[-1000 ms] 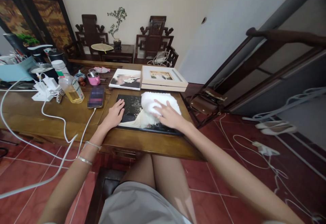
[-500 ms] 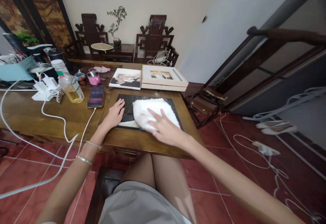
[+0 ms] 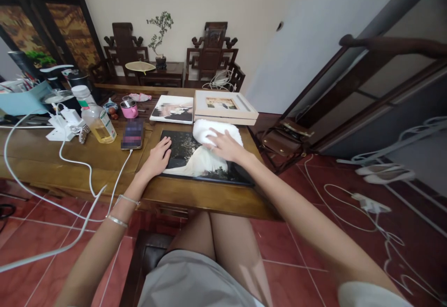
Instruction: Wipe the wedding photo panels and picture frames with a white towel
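Note:
A dark glossy photo panel (image 3: 181, 148) with a pale gown-like shape printed on it lies flat near the table's front edge. My left hand (image 3: 160, 156) rests flat on its left edge, fingers stretched out and nothing held. Over the panel's upper right part lies a thick white cloth (image 3: 200, 132), bunched into a pad. My right hand (image 3: 226, 146) presses down on this cloth with its fingers spread, not wrapped round it. The cloth hides the panel's far right corner, and my right wrist passes over the panel's right side.
Behind the panel lie a smaller photo panel (image 3: 172, 110) and a cream picture box (image 3: 226, 106). To the left are a charging phone (image 3: 132, 135), a pink cup (image 3: 129, 109), a bottle of yellow liquid (image 3: 99, 123) and a white power strip (image 3: 63, 125) with trailing cables.
My right hand has slid the white cloth away from me, to the panel's far edge, uncovering the pale printed shape. My left hand has stayed on the panel's left edge.

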`<state>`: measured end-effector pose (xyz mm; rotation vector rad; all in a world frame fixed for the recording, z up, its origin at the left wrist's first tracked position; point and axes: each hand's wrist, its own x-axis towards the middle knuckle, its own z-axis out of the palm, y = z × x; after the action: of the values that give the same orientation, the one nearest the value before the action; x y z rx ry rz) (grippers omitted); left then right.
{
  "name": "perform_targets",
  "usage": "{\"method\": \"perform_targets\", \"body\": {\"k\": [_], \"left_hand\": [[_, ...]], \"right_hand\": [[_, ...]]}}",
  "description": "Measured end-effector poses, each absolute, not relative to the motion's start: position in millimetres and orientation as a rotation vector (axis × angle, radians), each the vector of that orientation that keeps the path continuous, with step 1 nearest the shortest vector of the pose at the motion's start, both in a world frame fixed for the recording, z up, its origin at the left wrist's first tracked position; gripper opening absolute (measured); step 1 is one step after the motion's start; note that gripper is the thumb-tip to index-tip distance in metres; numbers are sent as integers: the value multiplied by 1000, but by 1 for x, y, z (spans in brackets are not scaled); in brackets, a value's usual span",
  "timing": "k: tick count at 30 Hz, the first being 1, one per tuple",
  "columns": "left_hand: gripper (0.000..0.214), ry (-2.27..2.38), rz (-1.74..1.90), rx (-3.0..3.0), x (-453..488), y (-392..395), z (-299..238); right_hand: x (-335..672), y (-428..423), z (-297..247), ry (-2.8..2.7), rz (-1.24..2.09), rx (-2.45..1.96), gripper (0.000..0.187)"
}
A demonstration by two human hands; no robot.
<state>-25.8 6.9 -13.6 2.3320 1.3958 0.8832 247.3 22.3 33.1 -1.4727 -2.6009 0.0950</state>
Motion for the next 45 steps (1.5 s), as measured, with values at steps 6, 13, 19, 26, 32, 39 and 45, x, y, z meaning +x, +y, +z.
{"method": "perform_targets", "body": {"k": [6,13,19,26,32,39,45], "left_hand": [[45,1395,890,2337,-25,7,-13],[46,1424,839,2323,-24,5,-10],[44,1407,865,2312,-25,6,-13],[45,1409,889,2315,-23,5,-12],[46,1353,1078,2277,-20,-3,1],[54,1397,1196,2151,-19,-10,10],[50,1337,1012,2328,-18,-8,3]], "right_hand": [[215,14,38,-2612,86,-1436,40],[211,-87,48,-2821,249,-934,32],[254,-81,38,-2699,192,-1146,26],[267,-5,29,-2425,41,-1652,37],[202,-6,41,-2573,135,-1437,38],[183,-73,43,-2847,241,-744,30],[240,-101,43,-2731,267,-992,21]]}}
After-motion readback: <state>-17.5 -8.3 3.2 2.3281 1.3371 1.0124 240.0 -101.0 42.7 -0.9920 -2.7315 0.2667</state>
